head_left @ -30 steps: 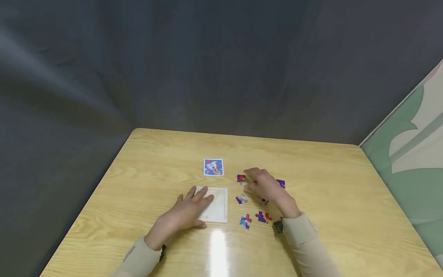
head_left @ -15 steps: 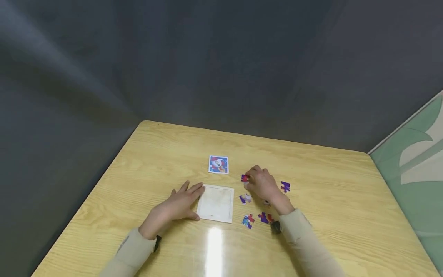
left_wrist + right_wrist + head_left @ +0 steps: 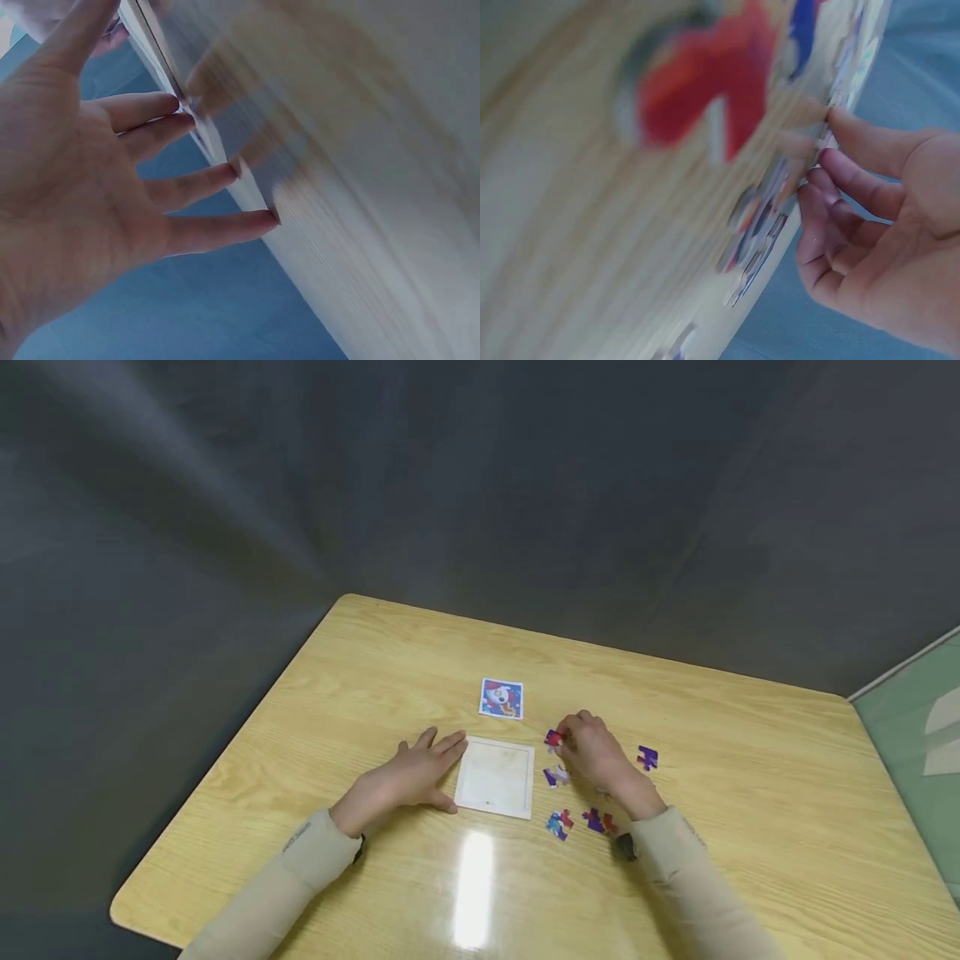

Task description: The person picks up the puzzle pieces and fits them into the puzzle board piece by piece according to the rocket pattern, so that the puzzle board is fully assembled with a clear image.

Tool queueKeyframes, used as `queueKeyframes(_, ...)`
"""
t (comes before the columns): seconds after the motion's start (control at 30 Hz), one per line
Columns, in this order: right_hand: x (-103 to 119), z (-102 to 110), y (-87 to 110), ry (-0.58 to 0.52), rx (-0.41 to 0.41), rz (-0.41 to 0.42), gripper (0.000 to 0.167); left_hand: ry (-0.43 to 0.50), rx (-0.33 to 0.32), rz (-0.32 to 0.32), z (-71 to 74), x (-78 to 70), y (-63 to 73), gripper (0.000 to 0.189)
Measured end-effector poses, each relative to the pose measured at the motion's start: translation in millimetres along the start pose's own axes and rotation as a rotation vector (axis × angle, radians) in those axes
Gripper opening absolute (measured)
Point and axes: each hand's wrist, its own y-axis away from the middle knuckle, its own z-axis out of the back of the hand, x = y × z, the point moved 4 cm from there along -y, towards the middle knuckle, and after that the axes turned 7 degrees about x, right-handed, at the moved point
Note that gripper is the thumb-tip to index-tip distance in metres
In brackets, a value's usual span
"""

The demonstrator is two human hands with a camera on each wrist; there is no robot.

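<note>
My left hand lies at the left edge of a white square puzzle tray, fingers spread and fairly straight, thumb at the near left corner. In the left wrist view, the fingertips touch the tabletop and the tray's edge. To the right of the tray, my right hand is curled down over the jigsaw pieces. Its thumb and fingertips pinch at a red and purple puzzle piece, partly hidden by the fingers. A purple and white piece lies just nearer to me.
A picture card with a white rocket lies beyond the tray. More pieces lie nearby: a blue and red one, a purple one beside a red one, and another purple one. The wooden table meets a dark curtain.
My right hand has come down from above the pieces and curled its fingers at the red and purple one. My left hand has drawn back from over the tray to its left edge. The view has shifted.
</note>
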Motion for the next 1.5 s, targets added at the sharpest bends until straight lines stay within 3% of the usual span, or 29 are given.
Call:
queueKeyframes(0.17,0,1,-0.5,0.036,-0.022,0.034,0.018,-0.012,-0.008,-0.012,0.6,2.4,-2.3,0.096)
queueKeyframes(0.43,8,-6,-1.1,0.074,-0.030,0.102,0.020,0.050,-0.017,-0.029,-8.0,16.7,3.4,0.095)
queueKeyframes(0.67,7,-3,0.3,0.055,0.013,0.086,0.023,0.084,-0.025,-0.073,-9.1,16.3,2.6,0.093)
queueKeyframes(0.87,4,1,0.2,0.081,0.012,0.148,0.024,0.101,-0.042,-0.072,-10.5,15.3,2.3,0.092)
queueKeyframes(1.0,5,2,2.0,0.042,-0.011,0.175,0.022,0.119,-0.043,-0.075,-12.8,15.5,4.0,0.092)
queueKeyframes(1.2,39,-5,3.8,-0.027,-0.034,0.286,0.023,0.141,-0.032,-0.053,-13.8,17.5,9.4,0.092)
queueKeyframes(1.37,79,-18,-5.3,0.006,-0.026,0.450,0.023,0.145,-0.054,-0.045,-11.8,19.2,12.2,0.089)
queueKeyframes(1.5,98,-28,-14.4,0.035,0.010,0.493,0.019,0.148,-0.055,-0.052,-13.3,20.0,13.8,0.087)
